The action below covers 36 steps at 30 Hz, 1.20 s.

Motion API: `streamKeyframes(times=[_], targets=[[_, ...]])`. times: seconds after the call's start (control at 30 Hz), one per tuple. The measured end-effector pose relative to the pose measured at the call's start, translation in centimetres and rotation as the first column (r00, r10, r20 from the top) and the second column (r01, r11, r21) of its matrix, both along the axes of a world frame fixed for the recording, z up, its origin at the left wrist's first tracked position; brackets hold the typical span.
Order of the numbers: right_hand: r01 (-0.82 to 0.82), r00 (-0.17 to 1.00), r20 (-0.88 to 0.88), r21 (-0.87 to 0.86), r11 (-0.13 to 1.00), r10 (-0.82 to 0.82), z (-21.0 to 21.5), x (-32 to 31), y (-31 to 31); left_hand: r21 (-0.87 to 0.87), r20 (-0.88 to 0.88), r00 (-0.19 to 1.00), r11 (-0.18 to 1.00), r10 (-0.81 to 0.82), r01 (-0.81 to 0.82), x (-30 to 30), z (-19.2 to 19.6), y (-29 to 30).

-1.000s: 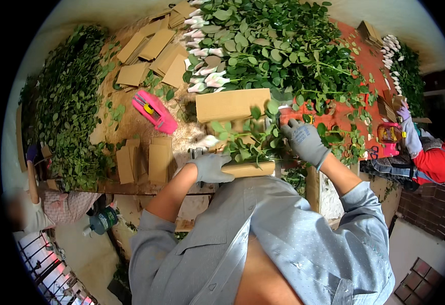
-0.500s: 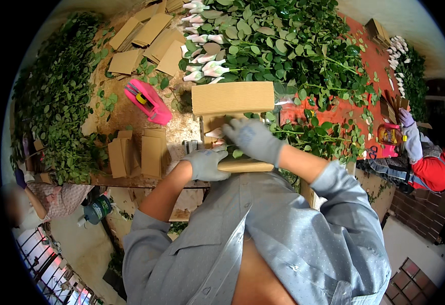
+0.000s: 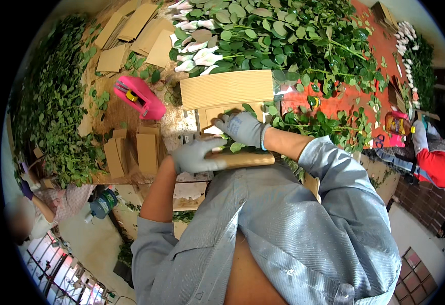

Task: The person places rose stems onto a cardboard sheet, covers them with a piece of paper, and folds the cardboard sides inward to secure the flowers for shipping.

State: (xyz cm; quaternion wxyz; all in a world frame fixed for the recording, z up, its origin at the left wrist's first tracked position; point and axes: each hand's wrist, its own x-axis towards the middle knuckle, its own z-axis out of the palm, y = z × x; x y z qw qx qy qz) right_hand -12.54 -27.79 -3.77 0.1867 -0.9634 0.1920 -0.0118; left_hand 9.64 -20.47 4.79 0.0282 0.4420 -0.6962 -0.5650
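A corrugated cardboard sheet [image 3: 226, 90] lies in front of me, its far flap raised and its near edge [image 3: 248, 159] curled up close to my body. Between the two flaps lies a pale rose head [image 3: 214, 130], with some green leaves [image 3: 236, 147] nearby. My right hand [image 3: 243, 129], in a grey glove, is over the middle of the cardboard, its fingers apart and slightly bent beside the rose head. My left hand [image 3: 194, 156], gloved alike, is at the left end of the near flap, fingers stretched out and holding nothing I can see.
Leafy roses [image 3: 283, 40] with white heads are heaped at the back. A pink tool, likely a stapler, [image 3: 140, 98] lies left, near cardboard pieces [image 3: 148, 150]. More foliage [image 3: 50, 101] lines the far left. Co-workers are at both sides, one in a red sleeve [image 3: 433, 165].
My left hand has drawn back leftward from the middle of the cardboard and its fingers have straightened. My right hand stays over the cardboard. The whole view has shifted slightly.
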Motion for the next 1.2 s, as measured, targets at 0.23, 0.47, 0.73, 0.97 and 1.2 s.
streamKeyframes(times=[0.23, 0.47, 0.73, 0.97, 1.2], targets=[[0.002, 1.0, 0.008, 0.061, 0.998, -0.003, -0.6, -0.1, -0.6, -0.368, 0.448, 0.877, 0.93, 0.174, 0.004, 0.3, -3.2, -2.3], [0.052, 0.998, -0.039, 0.104, 0.993, -0.048, -1.3, 0.1, -0.6, -0.505, 0.587, 0.805, 0.816, 0.085, 0.282, 0.6, -4.9, -2.3], [0.019, 0.998, -0.069, 0.139, 0.99, -0.009, -0.5, 0.4, 0.0, -0.097, 0.846, 0.533, 0.979, -0.015, 0.181, 5.3, 0.4, -3.8], [0.005, 0.991, -0.132, 0.158, 0.987, 0.016, 1.2, 0.7, 0.1, 0.023, 0.118, 0.987, 0.994, -0.111, 0.109, -0.1, 1.6, 0.8], [0.089, 0.987, -0.147, 0.135, 0.987, -0.069, 2.0, 1.4, 0.7, 0.034, 0.253, 0.94, 0.973, -0.228, 0.227, -0.8, 1.0, 1.1]])
